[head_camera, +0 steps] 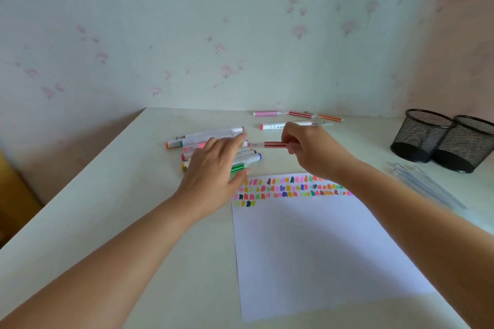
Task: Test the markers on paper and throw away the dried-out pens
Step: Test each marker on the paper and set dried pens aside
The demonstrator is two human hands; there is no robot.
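Note:
My right hand (310, 152) pinches one end of a thin red striped marker (275, 144), held level above the desk and pointing left. My left hand (216, 171) hovers with spread fingers over a pile of white markers (208, 136) with coloured caps; its fingertips are near the red marker's clear tip, and I cannot tell whether they touch. A white sheet of paper (315, 248) lies in front of me, with rows of several small colour swatches (291, 188) along its far edge.
Three thin striped pens (296, 114) and a white marker (283, 125) lie near the wall. Two black mesh pen cups (441, 139) stand at the right. Clear plastic strips (427, 184) lie in front of them. The desk's left edge drops off beside a yellow object (10, 195).

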